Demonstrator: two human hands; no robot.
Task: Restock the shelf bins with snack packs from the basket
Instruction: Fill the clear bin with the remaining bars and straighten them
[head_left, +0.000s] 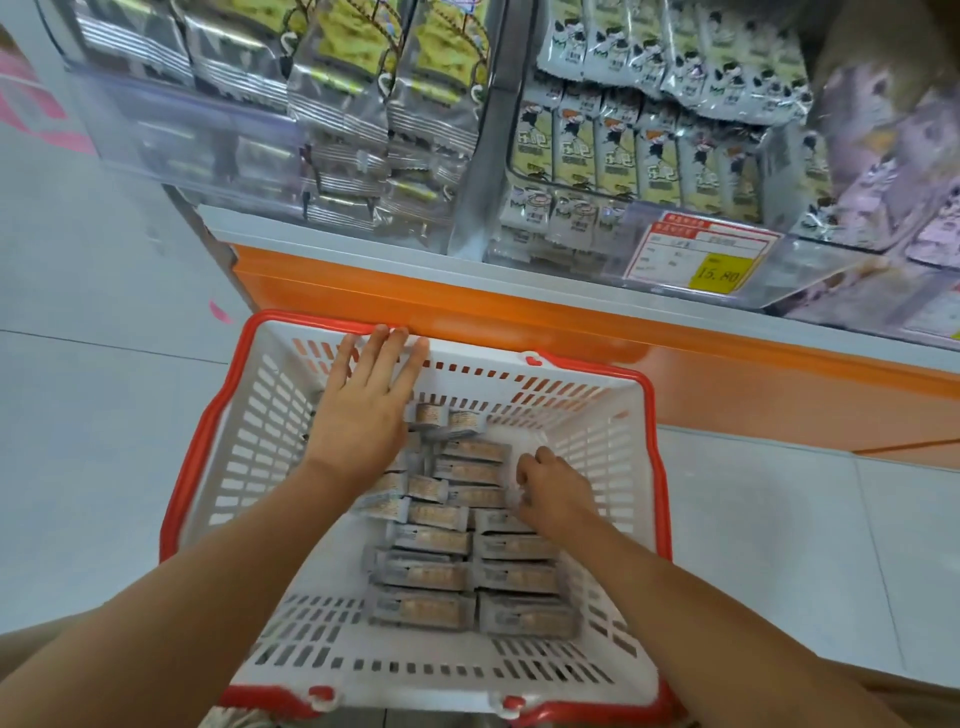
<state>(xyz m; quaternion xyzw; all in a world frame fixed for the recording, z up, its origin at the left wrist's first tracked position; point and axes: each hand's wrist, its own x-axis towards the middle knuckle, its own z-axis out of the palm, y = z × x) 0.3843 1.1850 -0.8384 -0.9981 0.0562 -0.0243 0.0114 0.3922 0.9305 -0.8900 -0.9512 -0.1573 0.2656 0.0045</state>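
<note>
A white plastic basket (613, 441) with a red rim stands on the floor below me, in front of the shelf. Several grey snack packs (423, 574) lie in rows on its bottom. My left hand (363, 405) hovers flat above the far left part of the basket, fingers straight and reaching to the far rim. My right hand (553, 491) is down among the packs on the right, its fingers curled on a pack there; the grip itself is partly hidden. Clear shelf bins (737, 283) above hold upright snack packs.
An orange shelf base (467, 306) runs right behind the basket. A price label (701, 260) hangs on the middle bin's front. Grey-and-yellow bags (395, 78) fill the left bins, purple packs (883, 171) the right one. Pale tiled floor (93, 270) lies to the left.
</note>
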